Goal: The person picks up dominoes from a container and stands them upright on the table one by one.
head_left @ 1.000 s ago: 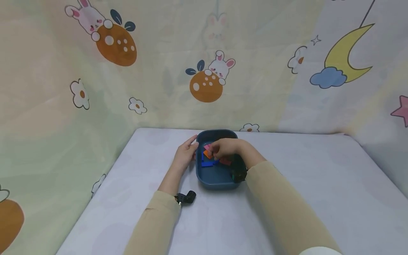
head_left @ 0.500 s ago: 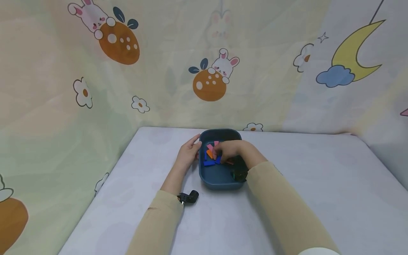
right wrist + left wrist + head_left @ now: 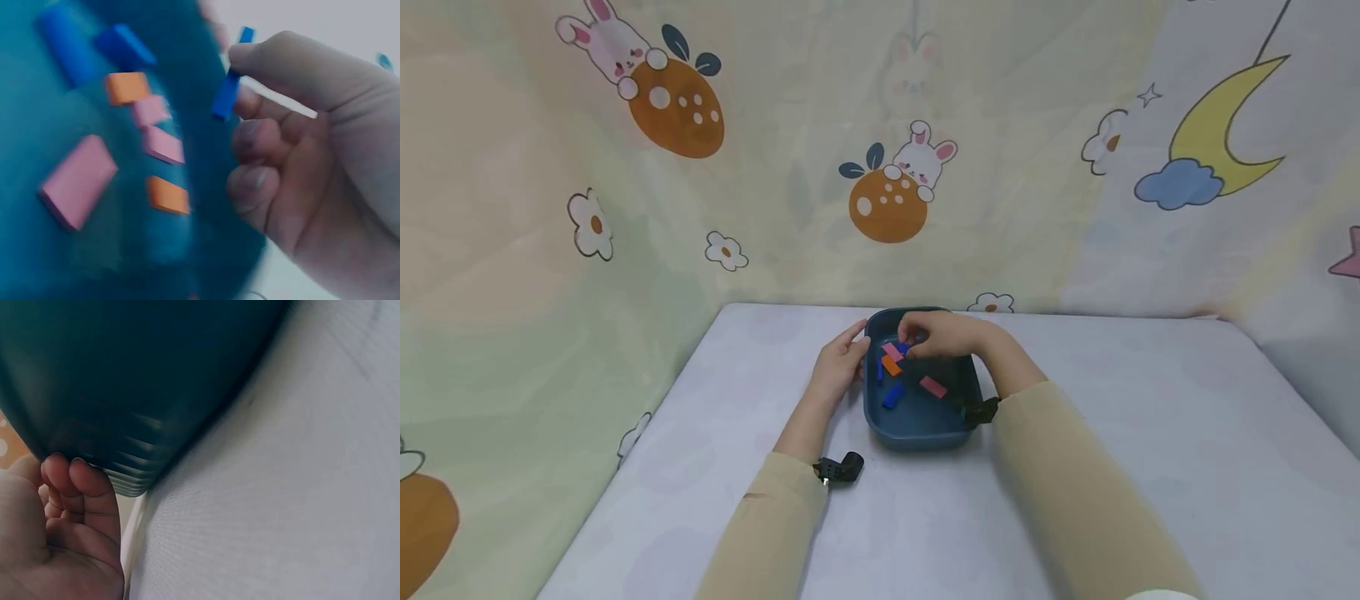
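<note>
"Which step is in hand?"
"The right hand (image 3: 951,333) pinches a blue block (image 3: 225,95) between thumb and finger, at the far part of the bin (image 3: 917,442). It seems to be handling blocks singly; whether it lifts or places, one cannot tell."
"And the other hand?"
"The left hand (image 3: 837,367) grips the bin's left side, thumb at the rim."
"What does the next move call for?"
"Probably a firm pinch, without knocking the pink block (image 3: 933,387) or the orange block (image 3: 891,365) lying inside."
"And the room?"
"The bin stands on a pale table (image 3: 1150,417); behind hangs a cloth (image 3: 775,125) with rabbits and a moon."
</note>
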Demonstrator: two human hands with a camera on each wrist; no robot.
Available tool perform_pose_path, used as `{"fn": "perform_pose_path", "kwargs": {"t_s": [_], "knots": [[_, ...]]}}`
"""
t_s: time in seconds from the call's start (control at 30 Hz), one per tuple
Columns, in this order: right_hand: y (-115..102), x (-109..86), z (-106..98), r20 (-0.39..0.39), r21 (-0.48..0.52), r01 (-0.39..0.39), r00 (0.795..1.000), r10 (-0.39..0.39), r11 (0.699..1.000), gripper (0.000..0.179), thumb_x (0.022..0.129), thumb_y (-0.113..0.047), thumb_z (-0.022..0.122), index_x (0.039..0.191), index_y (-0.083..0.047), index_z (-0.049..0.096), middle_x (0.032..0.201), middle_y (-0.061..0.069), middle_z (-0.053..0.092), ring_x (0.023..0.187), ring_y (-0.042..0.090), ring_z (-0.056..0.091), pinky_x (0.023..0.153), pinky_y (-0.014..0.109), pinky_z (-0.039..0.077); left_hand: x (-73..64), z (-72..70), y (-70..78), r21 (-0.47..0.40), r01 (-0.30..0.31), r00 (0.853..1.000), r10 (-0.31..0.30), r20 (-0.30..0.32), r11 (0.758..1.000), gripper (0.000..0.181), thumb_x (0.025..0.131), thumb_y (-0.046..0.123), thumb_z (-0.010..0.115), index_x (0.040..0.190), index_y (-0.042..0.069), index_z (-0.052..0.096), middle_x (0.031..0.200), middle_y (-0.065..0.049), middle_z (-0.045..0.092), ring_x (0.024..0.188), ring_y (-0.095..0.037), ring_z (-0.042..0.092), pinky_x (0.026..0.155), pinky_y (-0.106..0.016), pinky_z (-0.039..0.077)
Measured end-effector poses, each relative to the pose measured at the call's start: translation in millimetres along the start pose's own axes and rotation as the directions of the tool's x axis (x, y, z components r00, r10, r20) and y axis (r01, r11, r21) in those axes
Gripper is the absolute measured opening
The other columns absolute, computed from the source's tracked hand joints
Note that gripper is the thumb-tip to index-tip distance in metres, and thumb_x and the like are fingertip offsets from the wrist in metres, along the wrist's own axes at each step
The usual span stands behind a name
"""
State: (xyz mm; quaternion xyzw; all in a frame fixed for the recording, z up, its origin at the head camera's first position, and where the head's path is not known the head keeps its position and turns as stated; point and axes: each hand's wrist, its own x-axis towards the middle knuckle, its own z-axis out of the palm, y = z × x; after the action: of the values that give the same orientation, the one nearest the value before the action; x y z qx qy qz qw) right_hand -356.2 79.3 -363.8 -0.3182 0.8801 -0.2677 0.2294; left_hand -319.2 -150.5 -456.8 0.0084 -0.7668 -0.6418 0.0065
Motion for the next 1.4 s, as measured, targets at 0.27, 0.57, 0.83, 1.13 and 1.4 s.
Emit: {"fn": "perform_pose_path", "kwargs": {"t_s": [0.27,0.57,0.83,1.13,1.4], "knots": [[41,-62.4,-20,-0.277,0.284,0.025,0.959,0.057,0.959,0.031,0.099,-0.032,0.059,0.129,-0.022,0.056,0.120,0.010,0.052,0.066,0.030,0.050,0.067,0.035,0.046,0.1,-0.3,1.0,0.017,0.022,1.000,-0.022,0.003,1.000,0.044,0.098,0.042,0.059,0.141,0.037,0.053,0.084,-0.005,0.063,0.066,-0.019,0.056,0.062,-0.028,0.051],[111,-109.8,15,-0.339,0.387,-0.078,0.914,0.220,0.919,0.038,0.098,-0.032,0.062,0.130,-0.015,0.053,0.120,0.015,0.055,0.061,0.020,0.048,0.057,0.031,0.045,1.5,-3.8,3.0,0.065,0.023,1.000,-0.024,0.008,0.998,0.045,0.098,0.045,0.058,0.141,0.039,0.052,0.082,-0.004,0.064,0.064,-0.018,0.056,0.061,-0.028,0.049],[128,-115.4,31,-0.374,0.337,-0.119,0.894,0.248,0.934,0.032,0.097,-0.031,0.063,0.127,-0.020,0.057,0.119,0.010,0.056,0.064,0.019,0.051,0.057,0.028,0.046,0.8,-7.0,3.3,0.043,0.030,0.999,-0.030,0.009,0.999,0.043,0.099,0.043,0.058,0.141,0.039,0.052,0.086,-0.004,0.065,0.064,-0.018,0.055,0.061,-0.027,0.048],[140,-116.0,33,-0.392,0.322,-0.155,0.876,0.281,0.934,0.030,0.096,-0.031,0.064,0.124,-0.024,0.057,0.116,0.008,0.058,0.059,0.016,0.047,0.055,0.027,0.044,0.5,-3.9,3.3,0.011,0.035,0.999,-0.035,0.018,0.999,0.044,0.097,0.046,0.058,0.140,0.041,0.052,0.083,-0.005,0.061,0.067,-0.019,0.055,0.063,-0.027,0.048],[147,-118.5,36,-0.405,0.303,-0.175,0.866,0.293,0.937,0.032,0.094,-0.030,0.067,0.124,-0.021,0.058,0.113,0.008,0.060,0.067,0.019,0.053,0.058,0.028,0.046,-0.6,0.5,2.3,0.008,0.046,0.999,-0.046,0.015,0.999,0.044,0.097,0.046,0.058,0.141,0.040,0.052,0.084,-0.005,0.062,0.067,-0.019,0.055,0.063,-0.027,0.048]]}}
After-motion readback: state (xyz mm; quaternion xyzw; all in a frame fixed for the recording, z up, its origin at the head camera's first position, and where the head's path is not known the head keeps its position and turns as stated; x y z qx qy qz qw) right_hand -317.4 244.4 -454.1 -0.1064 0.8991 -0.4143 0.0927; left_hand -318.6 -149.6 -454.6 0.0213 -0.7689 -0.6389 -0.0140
